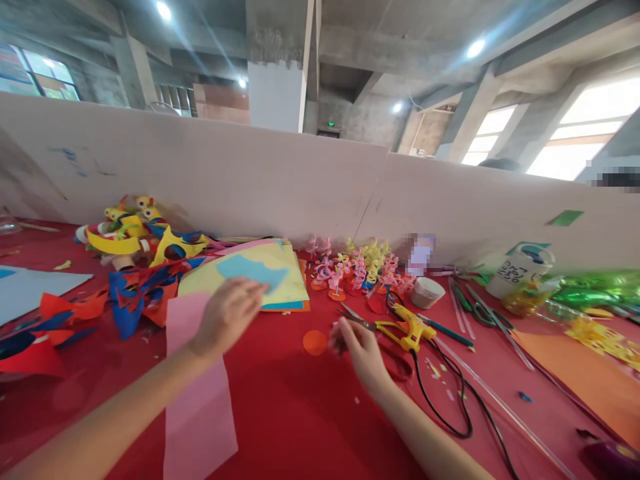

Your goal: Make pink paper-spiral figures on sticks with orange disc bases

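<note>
Pink paper [200, 413] is spread before the left grip [233, 307], blue paper [245, 265] beyond; beside the right grip [361, 343], an orange circle [315, 343]. Both are curled; whether anything is grasped cannot be told.

a craft workshop under a bare concrete ceiling [360, 27]: the red table [280, 407] carries coloured paper [294, 280], cut paper shapes [127, 313] at left, a yellow glue gun [414, 327] and scissors [493, 318] at right; raw pillars [143, 70] rise beyond a white partition [225, 160].
</note>
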`<state>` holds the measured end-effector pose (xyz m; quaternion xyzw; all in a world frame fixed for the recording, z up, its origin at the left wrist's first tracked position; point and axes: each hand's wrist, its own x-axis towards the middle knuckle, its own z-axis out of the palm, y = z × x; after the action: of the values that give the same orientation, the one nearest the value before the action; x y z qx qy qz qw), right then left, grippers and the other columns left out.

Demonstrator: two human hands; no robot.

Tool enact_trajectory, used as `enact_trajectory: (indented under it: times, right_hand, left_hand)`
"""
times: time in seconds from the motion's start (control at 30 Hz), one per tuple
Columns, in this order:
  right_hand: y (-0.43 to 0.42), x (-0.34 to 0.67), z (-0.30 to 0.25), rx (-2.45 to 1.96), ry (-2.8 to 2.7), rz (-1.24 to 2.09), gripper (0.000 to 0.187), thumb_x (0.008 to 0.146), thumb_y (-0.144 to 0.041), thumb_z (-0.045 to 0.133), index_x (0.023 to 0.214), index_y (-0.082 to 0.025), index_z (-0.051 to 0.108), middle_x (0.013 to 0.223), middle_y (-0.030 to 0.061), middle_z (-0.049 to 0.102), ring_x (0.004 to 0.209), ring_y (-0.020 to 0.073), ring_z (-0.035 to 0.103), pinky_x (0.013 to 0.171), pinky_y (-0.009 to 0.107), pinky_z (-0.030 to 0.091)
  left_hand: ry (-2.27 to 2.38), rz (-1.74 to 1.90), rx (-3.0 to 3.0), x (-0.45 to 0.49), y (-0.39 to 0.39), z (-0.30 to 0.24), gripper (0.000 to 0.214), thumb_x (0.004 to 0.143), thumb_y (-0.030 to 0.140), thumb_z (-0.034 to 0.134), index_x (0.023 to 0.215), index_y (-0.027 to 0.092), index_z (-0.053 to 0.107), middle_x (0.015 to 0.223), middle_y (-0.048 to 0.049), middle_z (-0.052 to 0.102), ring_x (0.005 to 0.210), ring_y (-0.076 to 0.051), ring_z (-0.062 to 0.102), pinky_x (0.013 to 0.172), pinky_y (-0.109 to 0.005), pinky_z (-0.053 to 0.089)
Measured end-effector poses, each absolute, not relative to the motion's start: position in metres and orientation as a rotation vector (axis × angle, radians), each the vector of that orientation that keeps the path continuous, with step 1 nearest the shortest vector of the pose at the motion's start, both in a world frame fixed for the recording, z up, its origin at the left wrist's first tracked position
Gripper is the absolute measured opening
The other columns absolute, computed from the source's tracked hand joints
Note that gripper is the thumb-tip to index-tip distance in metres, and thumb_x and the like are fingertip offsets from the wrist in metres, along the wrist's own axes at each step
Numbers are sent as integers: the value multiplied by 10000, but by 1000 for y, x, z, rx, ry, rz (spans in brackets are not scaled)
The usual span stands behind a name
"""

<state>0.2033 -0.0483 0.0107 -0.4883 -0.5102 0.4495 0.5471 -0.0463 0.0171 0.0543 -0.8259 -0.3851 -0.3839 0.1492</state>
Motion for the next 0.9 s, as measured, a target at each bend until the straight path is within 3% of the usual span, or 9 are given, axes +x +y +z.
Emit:
enact_trajectory:
  times: [0.1,0.23,0.4,0.47,0.57,0.7,0.9]
  right_hand:
    - [-60,181,13,-1007,-1188,1457,518,735,-654,497,671,-146,566,592,26,580,522,120,535,562,262,457]
    - [-58,177,7,-1029,-1202,1404,422,642,-574,661,659,-158,588,584,-5,579,528,116,527,557,251,450]
    - [-51,187,5,-960,-1009,1328,364,685,-534,649,770,-191,565,667,-8,628,561,125,568,588,257,473]
    - [-52,187,7,-903,-992,1419,342,707,-513,641,804,-196,557,672,-9,637,560,119,577,585,247,471]
    - [-55,184,6,-904,-1117,1580,326,704,-493,652,754,-178,578,619,-12,630,518,103,562,551,228,456]
    - [-55,182,1,-1052,-1212,1493,341,651,-488,691,737,-169,607,594,-18,623,496,105,555,513,229,446]
    - [-54,178,-2,-1092,-1183,1386,357,603,-488,722,683,-175,569,585,-25,595,518,116,559,536,238,442]
  left_hand:
    - [-772,-921,-2675,-19,-28,38,315,897,172,400,1144,235,584,986,-60,681,978,-213,589,888,-365,457]
    - [-774,-915,-2707,-2,-52,21,300,871,137,444,1117,196,607,941,-75,690,946,-219,599,877,-365,464]
    - [-1375,-1253,-2945,1,-52,23,201,832,312,527,795,191,683,776,-66,677,762,-203,623,723,-327,503]
    - [-1709,-1378,-3198,4,-53,27,219,829,361,520,831,203,671,807,-59,689,753,-199,637,684,-304,511]
    - [-1913,-1697,-3497,10,-53,27,228,811,396,532,871,215,656,867,-44,700,828,-206,644,783,-323,500]
    - [-2386,-1985,-3105,11,-49,18,207,751,399,609,821,212,663,846,-30,705,823,-215,643,807,-338,494]
    - [-2653,-2283,-2807,6,-45,11,261,691,416,666,838,200,678,846,-37,721,830,-231,655,833,-363,504]
